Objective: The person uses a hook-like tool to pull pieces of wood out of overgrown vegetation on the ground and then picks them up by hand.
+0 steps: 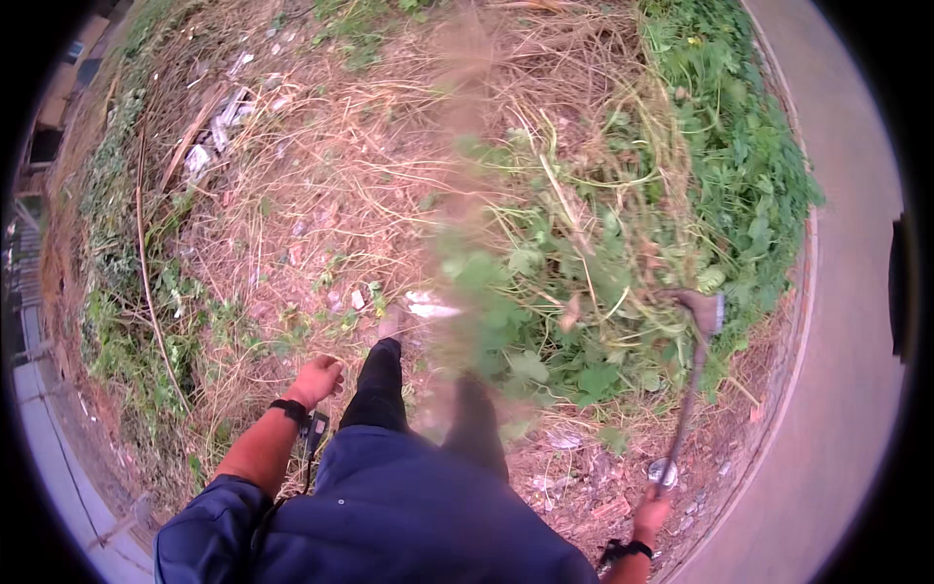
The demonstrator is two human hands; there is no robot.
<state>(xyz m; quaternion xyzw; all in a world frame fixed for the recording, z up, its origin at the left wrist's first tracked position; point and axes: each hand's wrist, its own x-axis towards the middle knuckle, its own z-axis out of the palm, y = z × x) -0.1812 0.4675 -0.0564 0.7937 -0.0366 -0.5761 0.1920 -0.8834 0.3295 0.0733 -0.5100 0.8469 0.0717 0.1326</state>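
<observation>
My right hand [652,514] is wrapped round the lower end of a hoe's long dark handle. The hoe [693,375] reaches forward from it, and its metal head [702,310] lies among cut vines and leaves at the right. On the left, my left hand [317,381] hangs beside my leg over dry stalks, holding nothing, its fingers loosely bent and slightly apart. A heap of green, leafy vines [584,365] lies in front of me, left of the hoe head. A blurred strip down the middle of the view hides part of the vines and one leg.
Dry, tangled stalks [370,165] cover the ground ahead. Pale scraps [222,122] lie at the far left, near a long thin stick [146,263]. Dense green plants [749,185] grow along a kerb beside a concrete path [856,292]. A round can-like object [663,471] sits by my right hand.
</observation>
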